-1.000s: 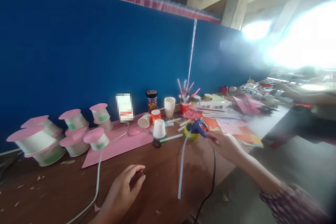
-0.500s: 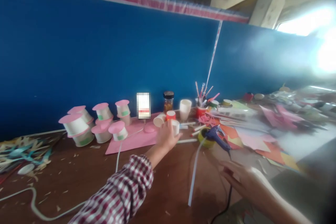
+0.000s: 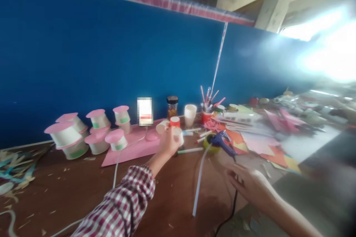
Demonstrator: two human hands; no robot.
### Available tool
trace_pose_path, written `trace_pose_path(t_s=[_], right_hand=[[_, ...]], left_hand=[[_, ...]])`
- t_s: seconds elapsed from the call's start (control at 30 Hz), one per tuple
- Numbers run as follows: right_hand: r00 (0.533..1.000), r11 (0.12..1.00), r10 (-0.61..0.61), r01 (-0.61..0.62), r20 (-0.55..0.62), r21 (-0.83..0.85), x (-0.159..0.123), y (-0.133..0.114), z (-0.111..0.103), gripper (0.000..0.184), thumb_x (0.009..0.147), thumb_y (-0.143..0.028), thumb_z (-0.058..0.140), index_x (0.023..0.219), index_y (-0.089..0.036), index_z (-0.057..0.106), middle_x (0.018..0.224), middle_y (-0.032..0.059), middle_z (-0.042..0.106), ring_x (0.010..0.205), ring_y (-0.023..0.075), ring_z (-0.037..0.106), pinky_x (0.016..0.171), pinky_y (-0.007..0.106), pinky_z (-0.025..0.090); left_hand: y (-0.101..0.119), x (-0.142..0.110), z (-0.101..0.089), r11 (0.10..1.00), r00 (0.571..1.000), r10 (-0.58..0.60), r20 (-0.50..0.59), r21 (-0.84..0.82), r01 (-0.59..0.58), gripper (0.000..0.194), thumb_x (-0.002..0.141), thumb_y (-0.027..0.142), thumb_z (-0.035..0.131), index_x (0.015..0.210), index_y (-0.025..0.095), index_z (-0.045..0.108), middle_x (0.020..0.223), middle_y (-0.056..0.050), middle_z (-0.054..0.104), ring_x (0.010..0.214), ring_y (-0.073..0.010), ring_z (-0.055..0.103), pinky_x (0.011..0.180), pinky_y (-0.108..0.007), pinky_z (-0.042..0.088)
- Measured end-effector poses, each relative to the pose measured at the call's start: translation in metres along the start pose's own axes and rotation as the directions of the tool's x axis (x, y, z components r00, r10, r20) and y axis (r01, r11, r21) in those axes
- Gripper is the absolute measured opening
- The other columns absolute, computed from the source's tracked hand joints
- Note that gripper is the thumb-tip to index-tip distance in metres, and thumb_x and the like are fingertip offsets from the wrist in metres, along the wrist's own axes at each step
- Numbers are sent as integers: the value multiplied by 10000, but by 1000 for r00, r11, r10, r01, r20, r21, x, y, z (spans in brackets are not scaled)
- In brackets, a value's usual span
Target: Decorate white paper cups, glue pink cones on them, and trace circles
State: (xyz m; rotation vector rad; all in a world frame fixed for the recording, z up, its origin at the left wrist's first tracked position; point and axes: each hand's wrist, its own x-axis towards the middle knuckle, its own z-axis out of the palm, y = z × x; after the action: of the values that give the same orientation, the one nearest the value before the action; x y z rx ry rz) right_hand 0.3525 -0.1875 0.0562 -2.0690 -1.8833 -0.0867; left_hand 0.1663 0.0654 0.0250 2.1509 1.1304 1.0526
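I watch through the head camera as the left hand (image 3: 166, 144) reaches forward over the table (image 3: 172, 200), its fingers closed round the white cup (image 3: 180, 136). Only the cup's right part shows past the fingers; I cannot tell whether it is lifted clear of the table. The cup is near the middle of my view, just in front of the red cup (image 3: 175, 121) and beside the beige cup (image 3: 161, 127), which lies on its side. A checked sleeve (image 3: 114, 203) covers the left forearm.

The right hand (image 3: 247, 179) is released, fingers loosely bent above the right edge of the table, blurred in places. I see the black cord (image 3: 233, 207) running close under it, though I cannot tell whether they touch. Just beyond the fingertips, the blue glue gun (image 3: 223, 141) rests tilted against the yellow roll (image 3: 210, 145), and a pale strip (image 3: 199, 183) slants from there toward me.

To the left of the left hand I have the pink sheet (image 3: 122, 158) with a pink disc (image 3: 152, 135) on it, and farther left the stacked cups (image 3: 63, 136), topped in pink. Behind the white cup stand a dark-lidded jar (image 3: 172, 107) and a tall cup (image 3: 190, 115); the pen holder (image 3: 207, 117) is to their right, beside coloured paper (image 3: 261, 144). A marker (image 3: 191, 150) lies between the white cup and the yellow roll.
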Motion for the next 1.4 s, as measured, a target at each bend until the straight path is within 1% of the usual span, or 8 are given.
trace_pose_path(t_s=[0.2, 0.63, 0.7, 0.77, 0.83, 0.93, 1.03, 1.4], right_hand=[[977, 970, 41, -89, -207, -226, 38, 24, 12, 293, 881, -293, 446, 1103, -189, 606, 1055, 120, 646, 957, 276, 622, 781, 386, 510], [970, 924, 199, -232, -138, -303, 58, 35, 42, 360, 897, -344, 431, 1192, -150, 499, 1086, 166, 602, 766, 254, 627, 604, 347, 462], [974, 931, 169, -207, -149, -302, 58, 35, 41, 356, 897, -335, 418, 1192, -158, 510, 1059, 158, 610, 750, 255, 617, 597, 351, 457], [974, 931, 154, -199, -164, -305, 58, 38, 41, 361, 897, -334, 408, 1196, -163, 514, 1012, 149, 612, 730, 257, 609, 586, 353, 454], [973, 930, 149, -198, -174, -311, 58, 42, 43, 371, 892, -342, 413, 1199, -160, 512, 982, 143, 603, 711, 255, 601, 573, 351, 451], [973, 927, 152, -200, -172, -316, 57, 49, 48, 355, 880, -350, 429, 1157, -146, 517, 966, 137, 588, 687, 242, 591, 555, 335, 440], [974, 920, 159, -205, -160, -335, 57, 53, 51, 299, 871, -349, 452, 1077, -143, 522, 934, 128, 584, 681, 234, 590, 550, 315, 427], [965, 911, 229, -260, -130, -322, 55, 56, 54, 248, 878, -413, 433, 996, -202, 490, 652, 32, 573, 523, 217, 554, 493, 282, 326]], left_hand=[[-8, -31, -31, 922, 990, -132, 42, -361, 139, 606, 685, 294, 693, 1223, 168, 443, 1177, -134, 557, 1034, -261, 599, 852, -422, 522], [-31, -109, -82, 446, 889, -322, 325, -776, 445, 506, 743, 356, 671, 1184, 180, 497, 1146, -105, 627, 1005, -207, 632, 880, -381, 516], [-35, -112, -79, 535, 908, -320, 269, -740, 408, 507, 759, 344, 655, 1204, 176, 482, 1158, -113, 618, 1019, -222, 625, 880, -394, 517], [-40, -115, -78, 777, 963, -260, 67, -577, 250, 519, 752, 305, 659, 1216, 175, 465, 1172, -122, 594, 1062, -250, 598, 898, -427, 507], [-45, -118, -79, 969, 987, -40, -157, -248, 0, 509, 758, 219, 640, 1224, 174, 442, 1172, -131, 564, 1121, -271, 556, 943, -460, 479], [-48, -123, -85, 941, 916, 331, -225, 149, -304, 495, 778, 67, 551, 1237, 179, 402, 1192, -147, 530, 1175, -263, 517, 982, -444, 463], [-48, -126, -90, 854, 854, 492, -173, 289, -433, 531, 770, -6, 512, 1249, 177, 376, 1234, -161, 500, 1206, -249, 497, 988, -395, 474], [-47, -123, -86, 991, 971, 129, -199, -5, -133, 487, 790, 133, 592, 1252, 216, 461, 1200, -104, 524, 1156, -242, 516, 976, -420, 477]])
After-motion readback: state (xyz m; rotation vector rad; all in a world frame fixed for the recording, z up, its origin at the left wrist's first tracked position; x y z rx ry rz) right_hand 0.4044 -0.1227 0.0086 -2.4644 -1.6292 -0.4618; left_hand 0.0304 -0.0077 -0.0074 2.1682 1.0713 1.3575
